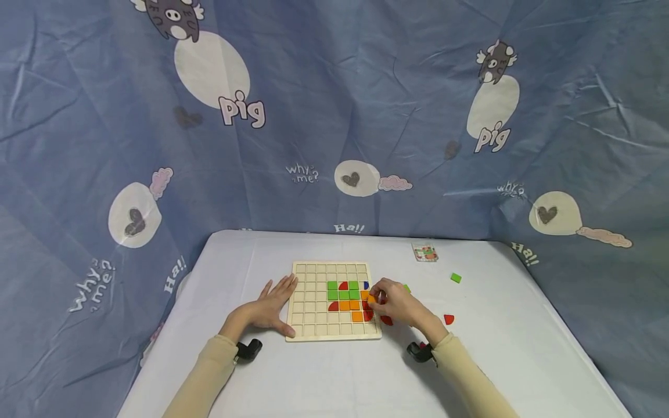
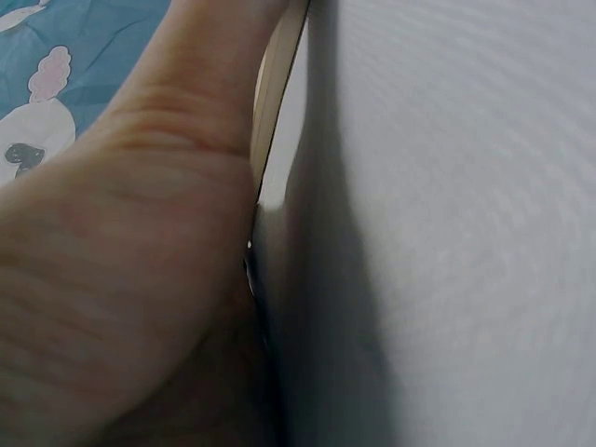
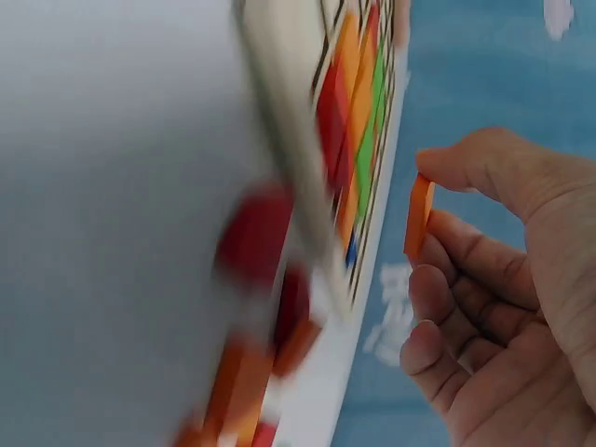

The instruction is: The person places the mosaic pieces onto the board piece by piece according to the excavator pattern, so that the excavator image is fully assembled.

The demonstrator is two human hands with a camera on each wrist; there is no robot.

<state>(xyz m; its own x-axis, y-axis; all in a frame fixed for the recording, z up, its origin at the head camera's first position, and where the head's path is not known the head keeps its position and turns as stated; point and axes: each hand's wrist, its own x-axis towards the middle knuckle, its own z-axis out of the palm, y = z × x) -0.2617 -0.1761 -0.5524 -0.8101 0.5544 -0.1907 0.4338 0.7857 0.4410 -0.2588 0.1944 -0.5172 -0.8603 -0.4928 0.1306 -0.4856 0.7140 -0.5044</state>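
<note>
A pale wooden grid board (image 1: 305,326) lies on the table, with green, orange, red and blue tiles in the cells of its right half. My left hand (image 1: 269,306) rests along the board's left edge, fingers spread; in the left wrist view its palm hides most of the board. Over the board's right side, my right hand (image 1: 396,302) pinches an orange tile (image 3: 419,219) between thumb and forefinger. The right wrist view shows that tile held above the board, its thin edge visible, the other fingers loosely curled.
Right of the board lie loose pieces: a green tile (image 1: 456,278), a red quarter-round piece (image 1: 449,319) and, in the right wrist view, blurred orange blocks (image 3: 237,386). A small printed card (image 1: 425,252) lies at the back right. A blue patterned cloth (image 1: 313,209) hangs behind the white table.
</note>
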